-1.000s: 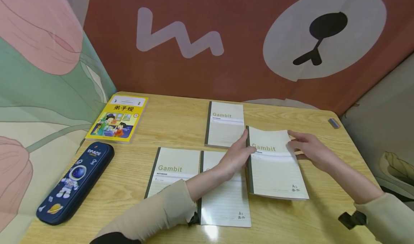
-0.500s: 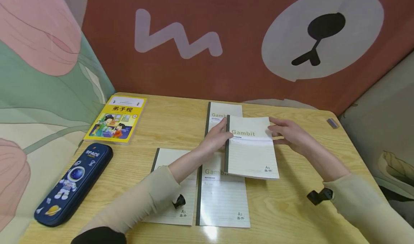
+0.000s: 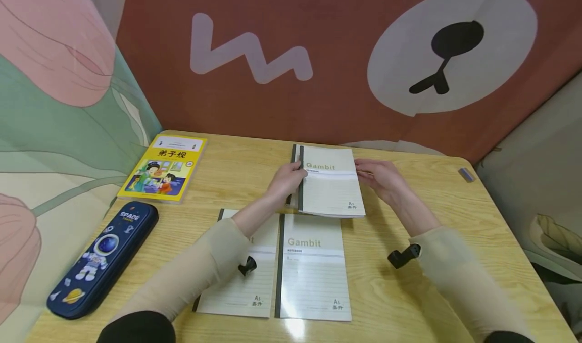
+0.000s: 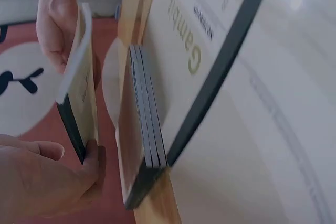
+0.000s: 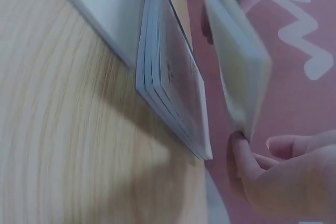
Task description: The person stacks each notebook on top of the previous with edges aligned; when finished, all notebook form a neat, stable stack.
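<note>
A pale Gambit notebook [image 3: 332, 194] with a dark spine is held level between both hands, over the back middle of the table. My left hand [image 3: 284, 182] grips its spine edge, thumb on the cover. Fingers of my right hand [image 3: 384, 180] hold the opposite edge. Both wrist views show a gap between this notebook [image 4: 81, 90] and a stack of several like notebooks [image 5: 170, 77] below it. From the head, the held notebook hides most of that stack. Nearer the front lie two more notebooks side by side, the right one [image 3: 313, 277] and the left one [image 3: 245, 295], partly behind my left forearm.
At the left stand a navy space-themed pencil case [image 3: 104, 259] and, behind it, a yellow picture-covered book [image 3: 163, 168]. A small eraser [image 3: 466, 175] lies near the right back corner. A red-brown printed cloth [image 3: 336, 110] hangs along the wooden table's back edge.
Both hands have carried the notebook left and back, from beside the front right notebook to above the rear stack. The front notebooks have stayed put.
</note>
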Tool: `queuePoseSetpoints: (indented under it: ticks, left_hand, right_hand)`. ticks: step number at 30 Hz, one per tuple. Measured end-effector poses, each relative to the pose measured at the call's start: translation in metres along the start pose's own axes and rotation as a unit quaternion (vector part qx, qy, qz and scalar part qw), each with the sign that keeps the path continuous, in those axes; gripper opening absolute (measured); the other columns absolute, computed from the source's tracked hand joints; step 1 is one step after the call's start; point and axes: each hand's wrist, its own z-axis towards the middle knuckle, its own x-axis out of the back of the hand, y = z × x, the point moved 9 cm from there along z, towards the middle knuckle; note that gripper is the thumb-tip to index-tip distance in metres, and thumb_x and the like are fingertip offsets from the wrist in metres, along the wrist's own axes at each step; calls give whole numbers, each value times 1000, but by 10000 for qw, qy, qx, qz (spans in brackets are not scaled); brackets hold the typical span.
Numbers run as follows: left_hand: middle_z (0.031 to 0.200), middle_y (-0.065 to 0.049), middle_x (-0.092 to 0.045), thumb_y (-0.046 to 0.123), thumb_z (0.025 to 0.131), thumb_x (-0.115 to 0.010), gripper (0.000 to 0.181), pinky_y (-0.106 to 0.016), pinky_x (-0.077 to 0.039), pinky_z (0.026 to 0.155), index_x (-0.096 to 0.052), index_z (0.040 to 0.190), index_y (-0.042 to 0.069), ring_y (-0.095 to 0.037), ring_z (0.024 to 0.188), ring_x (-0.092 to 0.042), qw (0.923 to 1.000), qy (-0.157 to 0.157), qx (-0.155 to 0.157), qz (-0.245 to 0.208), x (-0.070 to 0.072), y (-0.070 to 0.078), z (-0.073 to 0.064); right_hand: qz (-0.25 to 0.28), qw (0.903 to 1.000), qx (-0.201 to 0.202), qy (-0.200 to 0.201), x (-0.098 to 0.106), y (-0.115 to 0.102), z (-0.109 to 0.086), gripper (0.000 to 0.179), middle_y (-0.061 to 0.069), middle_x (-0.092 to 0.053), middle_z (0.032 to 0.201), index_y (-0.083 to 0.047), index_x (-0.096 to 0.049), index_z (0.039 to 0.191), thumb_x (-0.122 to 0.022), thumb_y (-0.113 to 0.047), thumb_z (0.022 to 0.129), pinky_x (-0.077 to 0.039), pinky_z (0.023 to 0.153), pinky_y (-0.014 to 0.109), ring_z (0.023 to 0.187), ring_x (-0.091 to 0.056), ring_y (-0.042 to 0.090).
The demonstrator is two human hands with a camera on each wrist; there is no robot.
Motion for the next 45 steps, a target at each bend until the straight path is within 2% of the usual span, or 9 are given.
queuePoseSetpoints:
  ticks: [4, 8, 10, 13, 24, 29, 34, 37, 45]
  left_hand:
    - [169, -9, -34, 19, 103, -49, 58, -43, -26, 130, -36, 158, 4, -27, 159, -25, 9998, 157, -68, 111, 8, -3, 12]
    - [167, -10, -38, 18, 103, -49, 56, -41, -26, 130, -40, 157, 3, -26, 158, -27, 9992, 324, -79, 201, 16, -8, 25]
    - [166, -10, -39, 17, 103, -49, 56, -40, -26, 130, -41, 156, 2, -26, 158, -28, 9990, 388, -37, 211, 19, -10, 31]
    - [166, -10, -38, 16, 103, -48, 55, -40, -26, 130, -40, 156, 2, -25, 158, -27, 9990, 403, -22, 214, 22, -12, 37]
    - [166, -10, -38, 17, 105, -47, 54, -40, -27, 130, -38, 157, 3, -24, 158, -28, 9987, 351, -14, 369, 25, -16, 48]
    - [165, -11, -40, 18, 105, -46, 53, -41, -29, 129, -40, 156, 3, -25, 157, -31, 9972, 511, -111, 535, 26, -15, 46]
    - [163, -11, -43, 18, 105, -47, 52, -42, -32, 128, -43, 155, 3, -24, 155, -33, 9932, 744, -282, 847, 26, -10, 42]
    - [164, -11, -42, 17, 105, -47, 52, -42, -32, 127, -42, 155, 4, -24, 155, -34, 9919, 774, -319, 952, 25, -9, 40]
    - [165, -11, -39, 18, 106, -45, 53, -43, -30, 128, -40, 156, 3, -24, 157, -30, 9893, 760, -416, 1172, 23, -13, 44]
  right_hand:
    - [492, 9984, -51, 288, -3, 7, 12, 53, 22, -46, 155, 8, -35, 155, -49, -3, 105, -55, 92, 14, 112, -61, 8]
    - [1062, 9931, -53, 490, -7, 13, 20, 54, 4, -70, 119, 6, -36, 155, -50, -2, 104, -56, 93, 15, 108, -64, 7]
    - [1295, 9900, 3, 563, -9, 14, 22, 54, -3, -74, 101, 6, -36, 155, -51, -1, 104, -57, 92, 16, 103, -67, 6]
    - [1424, 9877, 77, 638, -10, 15, 26, 54, -6, -75, 89, 6, -37, 155, -52, -1, 103, -58, 86, 15, 96, -69, 5]
    - [1900, 9779, 123, 860, -10, 28, 39, 53, 2, -70, 118, 3, -42, 154, -54, -1, 103, -57, 97, 18, 103, -69, 8]
    - [1881, 9782, 88, 880, -11, 33, 42, 51, 10, -60, 141, 1, -42, 155, -51, -2, 104, -53, 105, 19, 111, -65, 9]
    - [1700, 9811, 188, 902, -11, 34, 45, 50, 17, -45, 160, 1, -41, 155, -48, -4, 106, -44, 117, 23, 123, -61, 12]
    - [1384, 9851, 311, 977, -11, 33, 46, 49, 20, -43, 161, 2, -41, 155, -47, -6, 107, -43, 119, 26, 128, -59, 14]
    - [654, 9904, 634, 1041, -13, 28, 47, 49, 25, -47, 157, 5, -43, 152, -51, -9, 106, -52, 105, 20, 113, -62, 13]
